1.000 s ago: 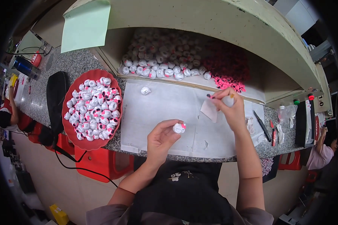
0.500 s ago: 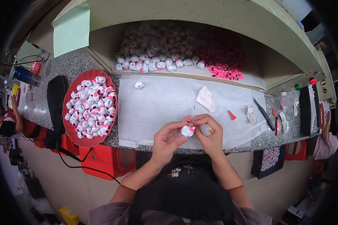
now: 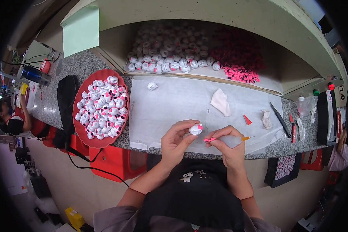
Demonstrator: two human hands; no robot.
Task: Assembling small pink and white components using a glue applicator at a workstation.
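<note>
Pinched in the fingertips of my left hand (image 3: 173, 144) is a small white rounded piece with pink patches (image 3: 195, 130), like a little doll head. My right hand (image 3: 230, 150) is just to its right, thumb and index finger closed on a small bright pink part (image 3: 209, 139). That same hand also keeps a translucent dropper bottle (image 3: 233, 141) against its fingers, its orange needle tip (image 3: 245, 138) pointing right. A gap separates the pink part from the white piece. Both hands are over the front of the white paper sheet (image 3: 162, 112).
On the left stands a red scalloped tray (image 3: 77, 116) heaped with white-and-pink pieces. A shelf behind holds white pieces (image 3: 174, 65) and pink parts (image 3: 241, 73). One white piece (image 3: 152, 86), a cloth (image 3: 220, 102), a red scrap (image 3: 247, 120) and a knife (image 3: 280, 120) lie around the sheet.
My hands were together at the white piece; now they are apart, the right one drawn away with the pink part in its fingertips. The bottle's needle has swung into sight. The whole view has shifted slightly.
</note>
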